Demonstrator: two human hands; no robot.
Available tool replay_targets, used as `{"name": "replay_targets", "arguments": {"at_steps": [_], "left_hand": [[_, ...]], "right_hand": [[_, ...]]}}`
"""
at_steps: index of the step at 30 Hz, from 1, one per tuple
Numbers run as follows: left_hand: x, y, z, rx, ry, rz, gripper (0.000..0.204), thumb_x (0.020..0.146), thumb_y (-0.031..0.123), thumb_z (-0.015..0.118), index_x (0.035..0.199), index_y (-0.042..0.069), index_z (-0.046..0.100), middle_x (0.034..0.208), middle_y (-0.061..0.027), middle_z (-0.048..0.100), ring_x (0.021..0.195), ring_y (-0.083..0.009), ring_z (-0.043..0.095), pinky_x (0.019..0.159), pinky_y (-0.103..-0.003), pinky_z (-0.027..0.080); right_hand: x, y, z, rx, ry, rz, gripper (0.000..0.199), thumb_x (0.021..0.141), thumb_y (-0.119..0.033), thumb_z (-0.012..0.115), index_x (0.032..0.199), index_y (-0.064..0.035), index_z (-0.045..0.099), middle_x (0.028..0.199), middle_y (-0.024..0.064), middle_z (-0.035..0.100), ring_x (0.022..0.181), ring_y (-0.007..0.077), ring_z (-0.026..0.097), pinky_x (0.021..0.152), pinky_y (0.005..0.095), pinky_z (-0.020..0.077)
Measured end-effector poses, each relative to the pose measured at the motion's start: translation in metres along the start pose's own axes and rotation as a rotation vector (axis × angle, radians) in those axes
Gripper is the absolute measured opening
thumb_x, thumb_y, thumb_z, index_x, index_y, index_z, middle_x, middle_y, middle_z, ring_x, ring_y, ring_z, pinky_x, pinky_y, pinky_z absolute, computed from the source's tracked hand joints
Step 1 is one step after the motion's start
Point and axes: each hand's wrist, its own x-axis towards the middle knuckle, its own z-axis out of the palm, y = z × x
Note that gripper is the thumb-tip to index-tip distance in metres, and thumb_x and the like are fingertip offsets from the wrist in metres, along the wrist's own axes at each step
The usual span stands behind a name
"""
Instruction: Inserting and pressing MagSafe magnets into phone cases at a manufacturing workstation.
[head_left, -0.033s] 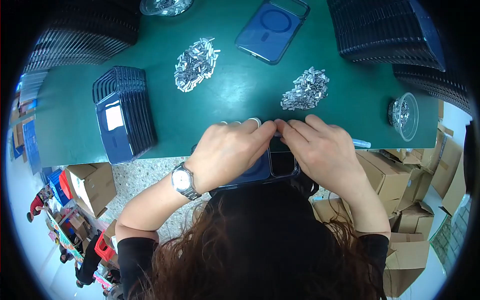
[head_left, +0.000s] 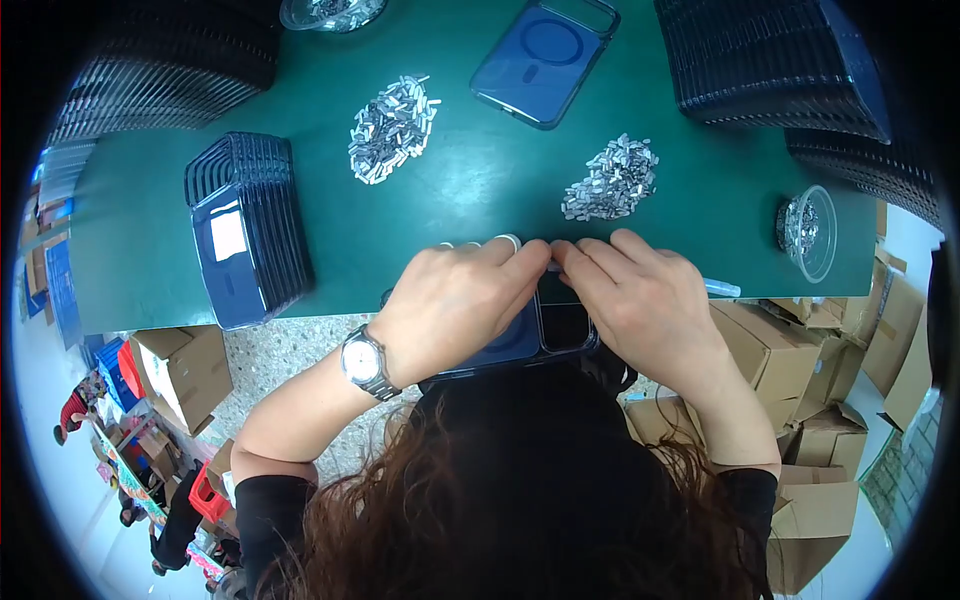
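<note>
A translucent blue phone case with a dark frame lies at the table's near edge, partly covered by both hands. My left hand, wearing a ring and with a watch on its wrist, is closed over the case's far side. My right hand is curled over the case's right end, fingers bent together. The fingertips of both hands nearly meet at the far edge of the case. Whatever small part may be between them is hidden. Just beyond the right hand lies a pile of small silvery pieces.
On the green table are another blue case, a second pile of silvery pieces, and a stack of cases at left. A clear cup stands right. Tall case stacks line the far side. Cardboard boxes flank the right.
</note>
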Motion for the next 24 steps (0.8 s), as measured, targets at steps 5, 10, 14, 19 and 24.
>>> {"name": "replay_targets", "arguments": {"at_steps": [5, 10, 14, 19, 24], "left_hand": [[-0.001, -0.002, 0.002, -0.020, -0.013, -0.039, 0.014, 0.094, 0.009, 0.067, 0.108, 0.007, 0.065, 0.077, -0.0119, 0.064, 0.066, -0.0353, 0.067, 0.057, -0.044, 0.054], [-0.013, -0.005, -0.003, -0.022, 0.011, -0.101, 0.016, 0.095, 0.009, 0.067, 0.110, 0.006, 0.065, 0.079, -0.0125, 0.064, 0.067, -0.0346, 0.067, 0.057, -0.043, 0.054], [-0.033, -0.001, -0.034, -0.009, 0.104, -0.162, 0.013, 0.097, 0.010, 0.065, 0.109, 0.005, 0.066, 0.079, -0.0128, 0.063, 0.062, -0.0332, 0.065, 0.056, -0.042, 0.053], [-0.102, -0.002, -0.107, -0.275, 0.698, -0.570, 0.019, 0.103, 0.018, 0.060, 0.113, 0.003, 0.064, 0.096, -0.0108, 0.074, 0.078, -0.0209, 0.072, 0.064, -0.034, 0.056], [-0.164, -0.080, -0.130, -0.633, 1.124, -0.688, 0.028, 0.107, 0.029, 0.054, 0.108, 0.003, 0.064, 0.107, -0.0175, 0.071, 0.093, -0.0212, 0.071, 0.078, -0.031, 0.056]], "right_hand": [[0.003, -0.005, 0.014, 0.002, 0.086, 0.043, 0.024, 0.078, -0.008, 0.064, 0.101, -0.0031, 0.066, 0.082, 0.0029, 0.058, 0.079, 0.0178, 0.062, 0.059, 0.0309, 0.0539], [0.013, -0.009, 0.015, 0.085, 0.044, 0.049, 0.026, 0.081, -0.006, 0.066, 0.106, -0.0024, 0.067, 0.086, 0.0043, 0.061, 0.078, 0.0196, 0.064, 0.062, 0.0326, 0.0553], [0.030, -0.016, 0.003, 0.549, 0.134, 0.050, 0.035, 0.094, -0.011, 0.072, 0.126, 0.0020, 0.066, 0.108, 0.0114, 0.070, 0.073, 0.0154, 0.067, 0.061, 0.0273, 0.0525], [0.045, -0.010, -0.014, 1.527, 0.103, 0.431, 0.037, 0.106, -0.019, 0.060, 0.137, 0.0006, 0.063, 0.108, 0.0085, 0.070, 0.061, 0.0028, 0.053, 0.061, 0.0180, 0.0460], [0.128, -0.072, 0.036, 1.606, -0.281, 0.297, 0.049, 0.110, -0.017, 0.046, 0.154, 0.0036, 0.040, 0.146, 0.0212, 0.052, 0.105, 0.0254, 0.065, 0.083, 0.0341, 0.0571]]}}
